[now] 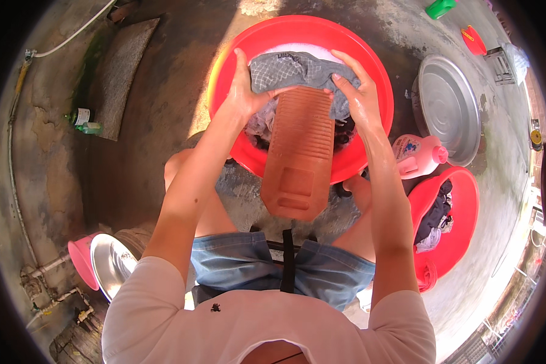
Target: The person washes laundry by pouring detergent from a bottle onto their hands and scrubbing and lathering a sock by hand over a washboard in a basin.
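Note:
A wet grey sock (295, 72) with a white crosshatch pattern and dark lettering is stretched sideways between my hands. My left hand (248, 88) grips its left end, thumb towards the washboard. On the other side, my right hand (356, 88) pinches the bunched right part, from which a grey flap hangs. Just below the sock lies the ridged end of a reddish-brown washboard (302, 150), leaning on the near rim of a large red basin (300, 28). Suds and wet laundry (263, 120) show in the basin; the sock and washboard hide part of them.
Right of the basin are a pink detergent jug (412, 157), a wide metal basin (452, 109) and a red tub (466, 218) holding clothes. A stone slab (129, 77) and bottles (82, 117) lie at left. Behind my left arm are metal and pink basins (83, 261).

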Available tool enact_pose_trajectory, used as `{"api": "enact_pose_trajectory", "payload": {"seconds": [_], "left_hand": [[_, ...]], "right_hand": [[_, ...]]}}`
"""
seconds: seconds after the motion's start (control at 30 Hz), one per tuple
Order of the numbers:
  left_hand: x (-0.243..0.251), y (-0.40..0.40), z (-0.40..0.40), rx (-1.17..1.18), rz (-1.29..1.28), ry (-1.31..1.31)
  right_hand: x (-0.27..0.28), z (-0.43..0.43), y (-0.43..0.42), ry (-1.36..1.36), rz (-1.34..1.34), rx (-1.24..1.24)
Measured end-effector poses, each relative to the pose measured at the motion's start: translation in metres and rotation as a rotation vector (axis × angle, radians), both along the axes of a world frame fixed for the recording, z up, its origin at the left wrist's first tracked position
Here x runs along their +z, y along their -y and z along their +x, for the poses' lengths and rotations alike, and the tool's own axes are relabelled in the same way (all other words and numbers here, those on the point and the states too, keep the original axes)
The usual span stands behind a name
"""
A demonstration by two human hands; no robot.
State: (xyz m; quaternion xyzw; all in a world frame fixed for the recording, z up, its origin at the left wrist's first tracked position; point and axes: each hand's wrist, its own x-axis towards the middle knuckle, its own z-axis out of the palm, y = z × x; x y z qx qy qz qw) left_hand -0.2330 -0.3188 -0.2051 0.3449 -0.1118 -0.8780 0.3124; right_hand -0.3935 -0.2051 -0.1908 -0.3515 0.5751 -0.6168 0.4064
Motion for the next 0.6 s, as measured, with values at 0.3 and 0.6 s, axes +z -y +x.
{"api": "enact_pose_trajectory", "payload": {"seconds": [0.3,0.6], "left_hand": [[-0.071,-0.006,-0.019,-0.160,-0.159,-0.132],[-0.044,-0.047,-0.034,-0.007,-0.103,-0.086]], "right_hand": [[-0.015,0.066,0.012,-0.924,-0.221,0.030],[-0.021,0.059,0.030,-1.096,-0.295,-0.269]]}}
